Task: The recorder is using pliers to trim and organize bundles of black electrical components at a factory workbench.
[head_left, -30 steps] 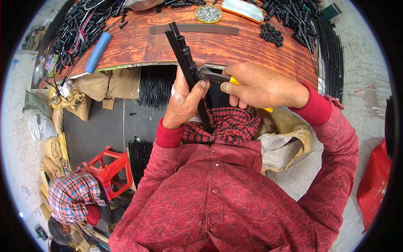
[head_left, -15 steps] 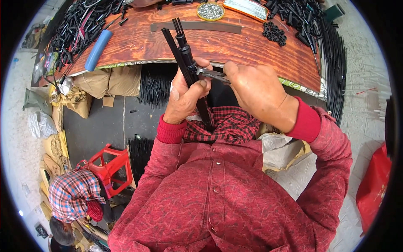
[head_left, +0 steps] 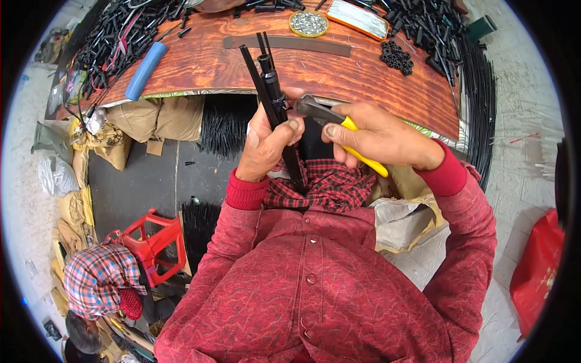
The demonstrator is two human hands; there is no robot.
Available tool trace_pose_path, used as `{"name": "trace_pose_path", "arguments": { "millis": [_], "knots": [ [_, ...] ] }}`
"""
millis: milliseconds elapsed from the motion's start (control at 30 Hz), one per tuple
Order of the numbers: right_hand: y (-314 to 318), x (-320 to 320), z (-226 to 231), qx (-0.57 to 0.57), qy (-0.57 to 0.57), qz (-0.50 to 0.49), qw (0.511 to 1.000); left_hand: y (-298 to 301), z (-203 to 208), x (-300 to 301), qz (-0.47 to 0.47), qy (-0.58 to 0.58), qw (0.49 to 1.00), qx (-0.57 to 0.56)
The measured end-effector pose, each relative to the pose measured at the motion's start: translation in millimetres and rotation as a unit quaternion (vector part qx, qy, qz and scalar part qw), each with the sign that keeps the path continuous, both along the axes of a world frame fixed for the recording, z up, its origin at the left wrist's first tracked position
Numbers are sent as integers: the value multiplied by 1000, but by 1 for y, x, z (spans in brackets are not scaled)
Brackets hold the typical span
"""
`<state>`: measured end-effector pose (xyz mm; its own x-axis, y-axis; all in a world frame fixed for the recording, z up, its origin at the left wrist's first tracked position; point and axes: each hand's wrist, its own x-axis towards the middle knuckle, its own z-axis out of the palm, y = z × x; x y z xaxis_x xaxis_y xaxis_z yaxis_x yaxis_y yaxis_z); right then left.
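Note:
A long bundle of black rods (head_left: 256, 77), like a folded umbrella frame, slants upward with a ringed black tube (head_left: 273, 88) at its side. My left hand (head_left: 264, 147) is wrapped round it, with the thumb pressed across the rods. Their lower end comes down to a red-and-black checked cloth (head_left: 330, 183) on my lap. In my right hand (head_left: 390, 134) are yellow-handled pliers (head_left: 324, 111). The pliers' jaws are close beside the ringed tube, near my left fingertips; whether they touch it I cannot tell.
The reddish wooden table (head_left: 200, 66) carries a blue cylinder (head_left: 145, 71), a flat strip (head_left: 287, 44), a dish of small metal pieces (head_left: 308, 24), an orange-rimmed tray (head_left: 358, 17) and heaped black parts. Lower left are a red stool (head_left: 154, 245) and a person bending (head_left: 103, 278).
My right hand has turned and drawn slightly lower, so the pliers' yellow handles now show. The jaws have come off the ringed tube. My left hand keeps its hold on the rods.

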<state>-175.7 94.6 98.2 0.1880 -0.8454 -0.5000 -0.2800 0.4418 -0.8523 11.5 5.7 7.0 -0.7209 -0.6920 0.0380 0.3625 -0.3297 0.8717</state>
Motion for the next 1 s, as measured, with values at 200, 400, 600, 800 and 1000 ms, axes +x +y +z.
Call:
{"name": "trace_pose_path", "arguments": {
  "millis": [200,400,600,800,1000],
  "knots": [
    [-3,-3,21,84,-18,33,996,5,-4,1,-21,-5,1000,6],
    [-5,-5,26,85,14,52,995,6,-4,1,-25,8,999,26],
    [-5,-4,22,86,6,44,995,9,-3,0,-6,-15,1000,22],
    [-5,0,20,79,-16,32,996,12,-1,-3,34,-42,999,-5],
    [-7,7,10,51,-24,23,998,11,-2,-3,51,-40,997,-35]
  ]
}}
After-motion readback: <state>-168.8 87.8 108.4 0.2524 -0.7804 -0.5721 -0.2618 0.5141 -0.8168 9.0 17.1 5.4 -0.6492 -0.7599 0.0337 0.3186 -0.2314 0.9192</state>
